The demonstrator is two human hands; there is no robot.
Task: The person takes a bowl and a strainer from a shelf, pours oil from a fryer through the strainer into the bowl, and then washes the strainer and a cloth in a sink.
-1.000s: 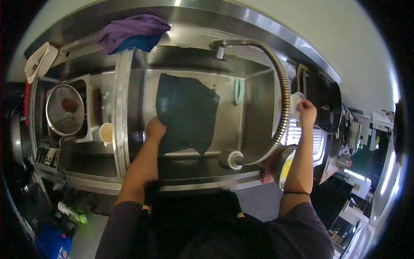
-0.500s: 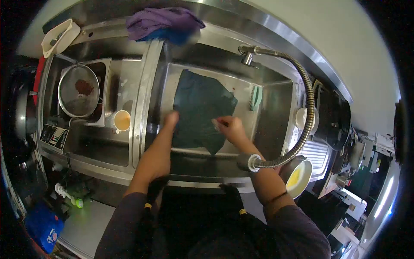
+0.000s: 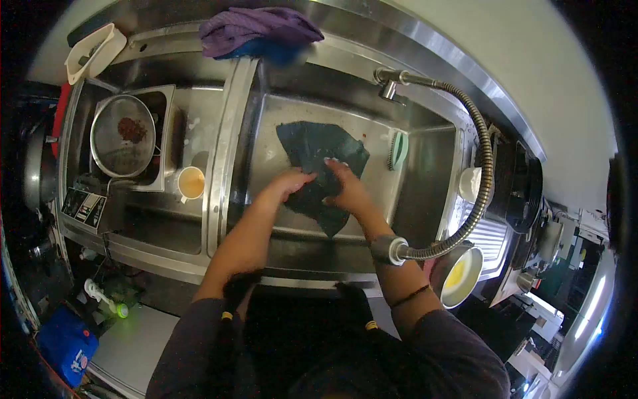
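A dark teal cloth point(image 3: 318, 151) lies bunched in the steel sink basin point(image 3: 276, 149). My left hand point(image 3: 287, 186) grips the cloth's left side. My right hand point(image 3: 344, 188) presses on its middle and right part, fingers curled into the fabric. Both hands meet over the cloth near the basin's centre. The flexible spring faucet hose point(image 3: 484, 173) arcs over the basin's right side, its spray head point(image 3: 387, 250) hanging by my right forearm.
A green brush point(image 3: 398, 151) leans on the basin's right wall. A strainer point(image 3: 122, 136) with brown residue and a cup of tan liquid point(image 3: 191, 183) sit left. A purple cloth point(image 3: 259, 30) lies on the back ledge. A yellow-lined bowl point(image 3: 458, 274) and white cup point(image 3: 470, 184) stand right.
My right hand came from the far right counter to the cloth. Both hands have drawn together, and the flat cloth is now gathered and bunched.
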